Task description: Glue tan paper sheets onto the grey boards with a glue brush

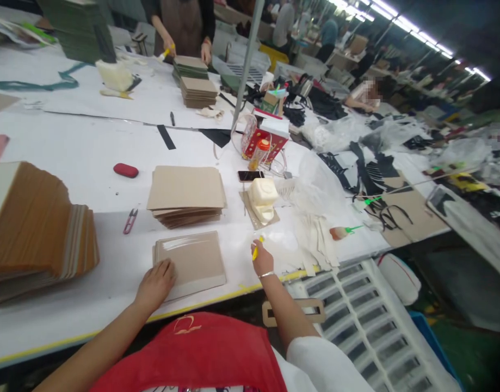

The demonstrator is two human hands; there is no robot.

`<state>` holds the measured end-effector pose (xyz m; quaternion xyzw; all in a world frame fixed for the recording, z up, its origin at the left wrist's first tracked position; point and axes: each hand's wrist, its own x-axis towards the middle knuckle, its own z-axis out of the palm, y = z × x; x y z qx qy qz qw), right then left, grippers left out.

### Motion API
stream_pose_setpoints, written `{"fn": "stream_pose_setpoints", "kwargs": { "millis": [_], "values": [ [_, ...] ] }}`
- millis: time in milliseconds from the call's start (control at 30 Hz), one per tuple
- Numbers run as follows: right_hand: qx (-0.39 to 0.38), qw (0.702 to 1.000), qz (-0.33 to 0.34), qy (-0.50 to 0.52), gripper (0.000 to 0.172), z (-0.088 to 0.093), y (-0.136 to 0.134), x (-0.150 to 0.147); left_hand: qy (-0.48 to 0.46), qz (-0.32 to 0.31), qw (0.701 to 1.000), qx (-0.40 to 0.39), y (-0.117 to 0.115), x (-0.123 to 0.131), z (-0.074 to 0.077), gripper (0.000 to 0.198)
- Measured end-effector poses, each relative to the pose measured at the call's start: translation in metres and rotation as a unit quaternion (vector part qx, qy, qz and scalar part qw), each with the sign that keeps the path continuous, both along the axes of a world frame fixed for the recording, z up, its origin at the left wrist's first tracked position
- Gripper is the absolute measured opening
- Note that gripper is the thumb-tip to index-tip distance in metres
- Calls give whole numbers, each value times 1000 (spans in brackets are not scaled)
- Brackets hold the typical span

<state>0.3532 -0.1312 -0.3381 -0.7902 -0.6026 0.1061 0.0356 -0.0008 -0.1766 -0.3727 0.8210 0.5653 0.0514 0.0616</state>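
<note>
My left hand point(156, 281) lies flat on the left edge of a tan cardboard sheet point(195, 261), with its fingers stretched over the board. Wet-looking glossy streaks run along the sheet's far side, and other sheets show beneath it. To the right of the board, my right hand point(263, 259) is closed round a yellow-handled brush point(255, 253); its bristle end cannot be made out. Just beyond that hand, a cream plastic container point(263, 196) sits on a piece of board. Behind the sheet stands a stack of cardboard pieces point(186, 188).
At left is a tall brown stack of boards point(33, 218). Pink thread snips point(130, 221) and a red case point(126, 170) lie nearby. A phone point(251, 176), an orange-capped bottle point(259, 155) and a metal pole point(246, 65) are farther back. A co-worker point(182, 32) handles boards opposite.
</note>
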Motion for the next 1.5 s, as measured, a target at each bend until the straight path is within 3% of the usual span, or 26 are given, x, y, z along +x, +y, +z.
{"fn": "stream_pose_setpoints", "kwargs": {
  "millis": [100, 233, 367, 467, 567, 633, 733, 867, 900, 1067, 1200, 1333, 1433, 1500],
  "values": [
    [49, 996, 30, -72, 24, -23, -9, 21, 14, 3, 1000, 0, 0, 4, 2, 35],
    [114, 984, 73, -118, 15, -50, -14, 28, 44, 4, 999, -7, -1, 9, 4, 36],
    [130, 984, 85, -88, 19, -55, -13, 28, 32, 25, 999, -24, 1, 10, 6, 34],
    [130, 987, 93, -17, 18, -43, -11, 17, 2, 46, 998, -46, 7, 14, 16, 35],
    [165, 973, 154, 56, 17, -23, -12, -14, -103, 89, 988, -70, 15, 29, 36, 45],
    [197, 956, 207, 71, 17, -9, -16, -41, -227, 124, 960, -109, 20, 46, 53, 57],
    [225, 930, 282, 64, 18, 11, -24, -82, -382, 170, 894, -163, 27, 72, 73, 69],
    [232, 908, 338, 84, 15, 30, -31, -116, -412, 188, 880, -141, 31, 80, 86, 21],
    [239, 905, 336, 102, 14, 33, -31, -121, -414, 183, 881, -137, 30, 76, 87, 19],
    [220, 878, 353, 237, 24, 36, -20, -133, -466, 146, 857, -165, 22, 45, 86, 20],
    [121, 909, 291, 274, 16, 21, -10, -132, -493, 212, 829, -158, 24, 18, 78, 24],
    [59, 936, 187, 293, 18, 13, 0, -123, -504, 322, 772, -215, 29, -4, 56, 31],
    [46, 913, 174, 366, 17, 18, 9, -126, -513, 370, 734, -247, 30, -12, 37, 32],
    [31, 883, 182, 432, 18, 21, 16, -134, -512, 368, 734, -251, 30, -14, 26, 31]
  ]
}}
